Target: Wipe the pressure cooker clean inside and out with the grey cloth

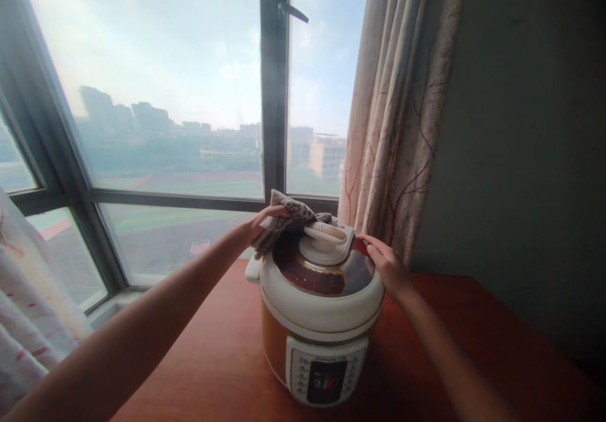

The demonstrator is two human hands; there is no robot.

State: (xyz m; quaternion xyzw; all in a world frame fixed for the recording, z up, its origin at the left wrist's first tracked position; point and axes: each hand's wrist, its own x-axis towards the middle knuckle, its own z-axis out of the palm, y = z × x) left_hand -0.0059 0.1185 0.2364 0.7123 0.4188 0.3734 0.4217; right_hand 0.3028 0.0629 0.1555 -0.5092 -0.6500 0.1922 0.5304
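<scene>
An electric pressure cooker with a white rim, an orange-brown body and a front control panel stands upright on the table. Its dark, shiny lid carries a white handle on top. At the lid's far left edge, my left hand is closed on a patterned grey cloth, which lies against the lid. My right hand is at the cooker's far right edge, its fingers bent and close together by the rim. Whether those fingertips pinch anything is too small to make out.
The cooker rests on a reddish-brown wooden table. Behind it are a large window with a dark frame and a patterned curtain. Another curtain hangs at the left, and a dark wall rises on the right.
</scene>
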